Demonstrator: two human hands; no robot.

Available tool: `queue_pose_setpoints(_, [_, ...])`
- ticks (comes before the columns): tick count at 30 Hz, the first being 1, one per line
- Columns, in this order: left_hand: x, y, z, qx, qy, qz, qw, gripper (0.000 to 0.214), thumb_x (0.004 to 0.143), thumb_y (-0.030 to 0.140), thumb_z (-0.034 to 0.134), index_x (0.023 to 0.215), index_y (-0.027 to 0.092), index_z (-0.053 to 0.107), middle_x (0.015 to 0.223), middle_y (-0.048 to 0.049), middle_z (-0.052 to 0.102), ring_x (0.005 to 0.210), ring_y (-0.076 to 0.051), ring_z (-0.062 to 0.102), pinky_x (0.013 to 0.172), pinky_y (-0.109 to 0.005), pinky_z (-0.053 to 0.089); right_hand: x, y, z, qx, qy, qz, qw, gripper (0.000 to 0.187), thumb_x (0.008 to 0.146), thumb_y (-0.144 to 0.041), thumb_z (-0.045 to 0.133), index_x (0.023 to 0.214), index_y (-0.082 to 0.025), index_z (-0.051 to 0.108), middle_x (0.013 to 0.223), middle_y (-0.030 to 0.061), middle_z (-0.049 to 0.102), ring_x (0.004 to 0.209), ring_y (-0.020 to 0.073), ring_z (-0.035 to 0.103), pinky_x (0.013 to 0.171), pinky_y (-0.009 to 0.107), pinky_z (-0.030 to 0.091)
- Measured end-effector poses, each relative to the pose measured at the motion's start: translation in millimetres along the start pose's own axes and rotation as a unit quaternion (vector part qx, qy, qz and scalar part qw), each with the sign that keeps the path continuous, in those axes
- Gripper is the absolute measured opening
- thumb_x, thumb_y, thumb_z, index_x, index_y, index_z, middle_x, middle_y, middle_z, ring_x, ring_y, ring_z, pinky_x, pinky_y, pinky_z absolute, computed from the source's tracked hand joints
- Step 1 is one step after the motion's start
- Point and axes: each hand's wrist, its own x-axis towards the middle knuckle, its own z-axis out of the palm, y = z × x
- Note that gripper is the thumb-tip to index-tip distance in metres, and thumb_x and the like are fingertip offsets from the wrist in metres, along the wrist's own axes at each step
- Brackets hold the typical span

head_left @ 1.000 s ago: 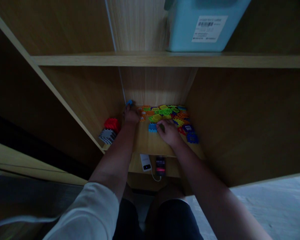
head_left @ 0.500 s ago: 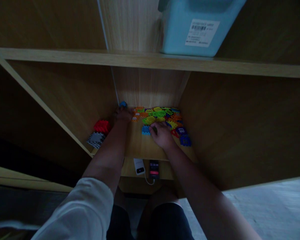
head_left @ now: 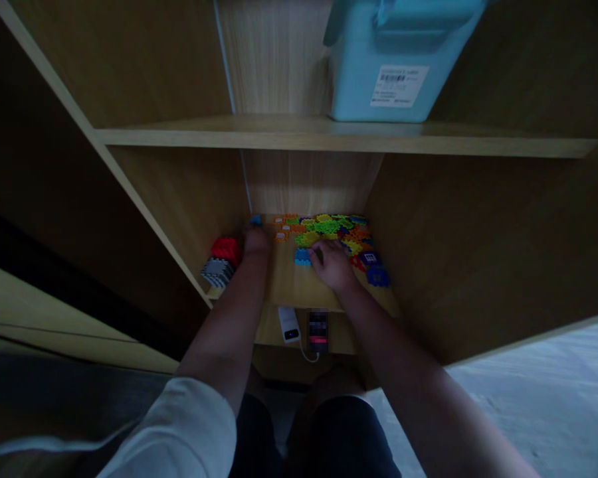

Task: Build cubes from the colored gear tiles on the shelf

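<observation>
At the back left corner of the shelf, my left hand (head_left: 257,239) is close to a small blue piece (head_left: 256,219); its fingers are dim and mostly hidden. My right hand (head_left: 333,264) is at the middle, fingers curled, with thumb and index closed at the right end of a stack of light-blue interlocking plastic pieces (head_left: 302,257). Behind it lies a spread of green and yellow interlocking pieces (head_left: 327,227). Orange pieces (head_left: 282,236) lie between my hands. Dark blue pieces (head_left: 377,275) sit to the right of my right hand.
Red pieces (head_left: 226,249) and a grey-and-black stack (head_left: 217,272) stand by the left side panel. Below the shelf lie a white power bank (head_left: 288,324) and a cabled phone (head_left: 317,330). Overhead, a light-blue bin (head_left: 353,86) stands on the upper shelf board (head_left: 259,138).
The camera view has shifted, so the shelf appears farther right. My left hand's fingers are less visible than before. My right hand stays beside the light-blue stack.
</observation>
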Motion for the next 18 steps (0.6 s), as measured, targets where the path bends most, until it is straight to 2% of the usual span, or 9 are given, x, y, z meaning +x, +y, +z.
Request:
queue_pose_setpoints(5, [-40,5,-7.4,0.013,0.0,-0.083,0.996,0.039,0.1,0.007,0.049,0.132,0.006,0.071,0.135,-0.0296,0.071,0.118,-0.033,0.074,0.099,-0.042,0.06,-1,-2,-2,-0.003,0.005,-0.005,1.0,0.028,0.11,-0.043,0.052,0.105,-0.024,0.073,0.111,0.0116,0.079,0.113,0.0333,0.064,0.099,0.046,0.043])
queue_pose_setpoints(8, [-63,11,-12.0,0.015,0.007,-0.097,0.995,0.036,0.1,0.008,0.051,0.128,0.006,0.073,0.135,-0.0309,0.069,0.118,-0.033,0.075,0.098,-0.04,0.06,-2,-2,-1,-0.005,0.008,-0.001,1.0,0.029,0.11,-0.043,0.052,0.104,-0.024,0.073,0.111,0.0117,0.079,0.113,0.0337,0.064,0.1,0.046,0.043])
queue_pose_setpoints(13, [-87,26,-14.6,0.024,0.04,-0.064,0.997,0.037,0.099,0.005,0.048,0.123,0.005,0.077,0.133,-0.0296,0.07,0.129,-0.037,0.068,0.105,-0.042,0.058,-3,-1,1,-0.009,0.015,-0.007,1.0,0.029,0.11,-0.042,0.052,0.104,-0.023,0.073,0.11,0.0121,0.079,0.112,0.0332,0.064,0.101,0.045,0.043])
queue_pose_setpoints(18, [-89,29,-11.6,0.014,0.034,-0.025,0.999,0.037,0.1,0.009,0.047,0.118,0.009,0.08,0.131,-0.0261,0.073,0.126,-0.036,0.07,0.104,-0.043,0.058,-4,-3,0,-0.021,0.012,-0.006,1.0,0.028,0.11,-0.041,0.052,0.105,-0.023,0.073,0.112,0.012,0.079,0.113,0.0341,0.065,0.099,0.046,0.043])
